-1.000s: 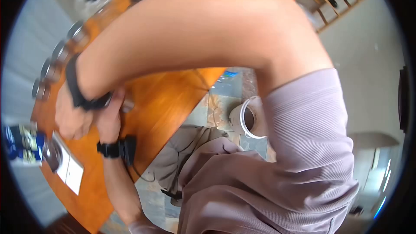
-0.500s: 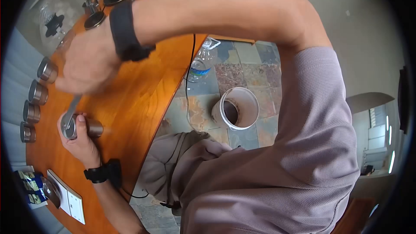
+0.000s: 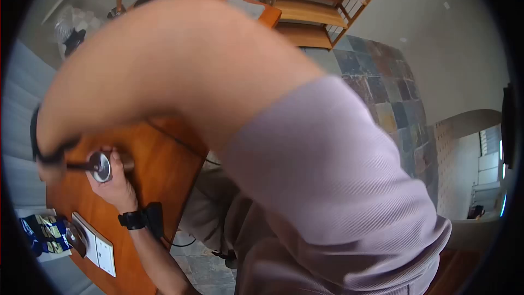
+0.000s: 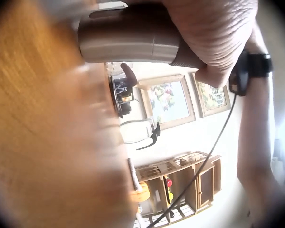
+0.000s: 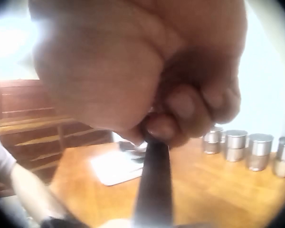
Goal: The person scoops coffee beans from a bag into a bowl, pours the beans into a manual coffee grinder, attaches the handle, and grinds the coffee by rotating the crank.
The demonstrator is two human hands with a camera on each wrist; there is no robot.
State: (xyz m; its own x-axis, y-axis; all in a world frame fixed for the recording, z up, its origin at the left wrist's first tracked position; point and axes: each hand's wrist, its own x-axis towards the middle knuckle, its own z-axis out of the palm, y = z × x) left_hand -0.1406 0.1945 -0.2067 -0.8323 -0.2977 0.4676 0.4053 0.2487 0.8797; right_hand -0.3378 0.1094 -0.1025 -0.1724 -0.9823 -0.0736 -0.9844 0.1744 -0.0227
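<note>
No legible text or labels.

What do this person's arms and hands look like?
The left hand and right hand are ungloved. Black straps circle both wrists; from the left one's dark module runs a thin black cable. The right sleeve is short, mauve, finely ribbed.

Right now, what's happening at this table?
A person is working at a wooden table with both hands. The left hand grips a metal cylinder, and the right hand grips the outer end of a dark crank arm that reaches to the cylinder's top. Four metal canisters stand in a row nearby. What the cylinder contains doesn't show.
</note>
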